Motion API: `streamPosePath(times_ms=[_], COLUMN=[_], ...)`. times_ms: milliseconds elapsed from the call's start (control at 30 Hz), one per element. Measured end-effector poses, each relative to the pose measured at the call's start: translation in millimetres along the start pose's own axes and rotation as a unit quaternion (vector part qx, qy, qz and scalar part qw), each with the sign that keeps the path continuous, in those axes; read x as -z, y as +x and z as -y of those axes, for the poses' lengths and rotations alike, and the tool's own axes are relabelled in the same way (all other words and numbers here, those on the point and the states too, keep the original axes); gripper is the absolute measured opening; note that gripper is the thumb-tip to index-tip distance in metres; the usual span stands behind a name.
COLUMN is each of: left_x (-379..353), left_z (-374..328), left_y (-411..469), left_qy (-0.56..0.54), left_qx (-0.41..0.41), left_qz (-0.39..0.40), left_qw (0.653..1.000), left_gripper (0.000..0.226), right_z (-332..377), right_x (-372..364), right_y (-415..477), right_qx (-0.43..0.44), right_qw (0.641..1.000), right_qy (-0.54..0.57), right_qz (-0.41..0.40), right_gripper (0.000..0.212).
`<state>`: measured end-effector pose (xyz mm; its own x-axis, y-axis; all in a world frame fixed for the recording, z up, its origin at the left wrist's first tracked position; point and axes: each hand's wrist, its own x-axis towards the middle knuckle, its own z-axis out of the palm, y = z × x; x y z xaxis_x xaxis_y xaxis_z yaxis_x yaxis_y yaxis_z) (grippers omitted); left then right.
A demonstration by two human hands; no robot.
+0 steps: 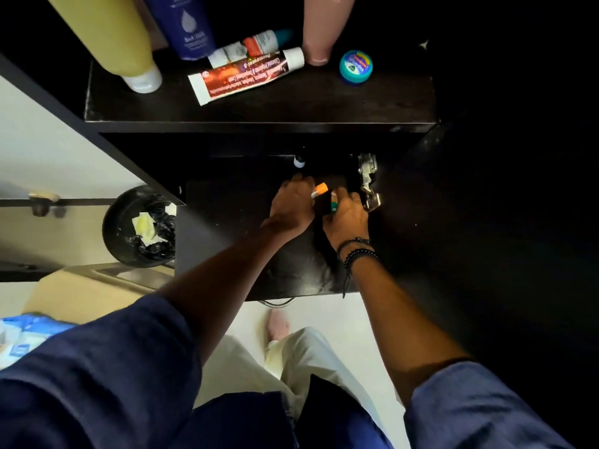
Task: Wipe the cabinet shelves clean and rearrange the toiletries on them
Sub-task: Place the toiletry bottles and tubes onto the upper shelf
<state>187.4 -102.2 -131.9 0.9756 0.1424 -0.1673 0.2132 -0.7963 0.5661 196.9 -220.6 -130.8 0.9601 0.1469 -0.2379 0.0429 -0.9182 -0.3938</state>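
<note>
Hands [319,207] around small cylindrical orange-capped tube [320,190]

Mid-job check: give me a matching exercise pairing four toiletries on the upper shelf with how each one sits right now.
Things:
1. long white-and-red cream tube
2. small round teal jar with a printed lid
3. tall yellow bottle with a white cap
4. tall pink bottle

States:
A. stands at the shelf's left end, cap down
B. lies flat near the shelf's front edge
C. stands just left of the teal jar
D. sits farthest right of the four, lid up

Pairs: 1-B, 2-D, 3-A, 4-C
</note>
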Motion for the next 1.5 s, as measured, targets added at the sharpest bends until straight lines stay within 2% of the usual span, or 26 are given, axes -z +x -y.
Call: streamPosePath(times_ms=[133, 300, 467, 633, 733, 833, 933, 1033, 1200, 1300, 1367, 1400, 1500], left_x=[29, 69, 106, 136, 152, 169, 184, 192, 192, 183, 178, 176, 174], left_z=[-1, -8, -26, -48, -59, -69, -76, -77, -69, -60, -54, -52, -45], left_y=[-32, -77, -111, -134, -133, -127, -119, -115, -116, -117, -119, -120, -121], left_qy=[-0.036, -0.085, -0.159, -0.22, -0.222, -0.236, -0.225, -0.208, -0.187, -0.174, -0.17, -0.166, -0.159], left_qx=[0.016, 0.002, -0.009, -0.037, -0.035, -0.042, -0.043, -0.025, -0.012, -0.013, -0.01, -0.009, -0.009], left_qz=[-0.033, -0.102, -0.146, -0.184, -0.201, -0.215, -0.214, -0.202, -0.202, -0.211, -0.211, -0.209, -0.201], left_qw=[0.999, 0.991, 0.976, 0.957, 0.954, 0.947, 0.95, 0.957, 0.961, 0.962, 0.963, 0.964, 0.966], left_gripper=[0.015, 0.02, 0.022, 0.024, 0.026, 0.025, 0.023, 0.024, 0.025, 0.024, 0.021, 0.02, 0.02], right_z=[9, 29, 52, 74, 88, 98, 106, 109, 99, 93, 87, 84, 70], right_x=[11, 33, 74, 127, 160, 183, 196, 202, 191, 165, 138, 123, 79], right_y=[-11, -48, -92, -119, -99, -63, -31, -13, -19, -43, -58, -60, -47], right_qx=[-0.035, -0.031, 0.021, 0.117, 0.123, 0.108, 0.066, 0.031, 0.043, 0.117, 0.15, 0.148, 0.072], right_qw=[0.996, 0.974, 0.945, 0.922, 0.916, 0.925, 0.951, 0.96, 0.948, 0.915, 0.917, 0.928, 0.967], right_qy=[0.074, 0.221, 0.312, 0.302, 0.295, 0.264, 0.205, 0.191, 0.195, 0.243, 0.241, 0.232, 0.203], right_qz=[0.019, -0.022, -0.093, -0.211, -0.244, -0.252, -0.223, -0.203, -0.247, -0.299, -0.28, -0.253, -0.135], right_gripper=[0.052, 0.073, 0.058, 0.057, 0.061, 0.068, 0.073, 0.074, 0.061, 0.029, 0.012, 0.011, 0.023])
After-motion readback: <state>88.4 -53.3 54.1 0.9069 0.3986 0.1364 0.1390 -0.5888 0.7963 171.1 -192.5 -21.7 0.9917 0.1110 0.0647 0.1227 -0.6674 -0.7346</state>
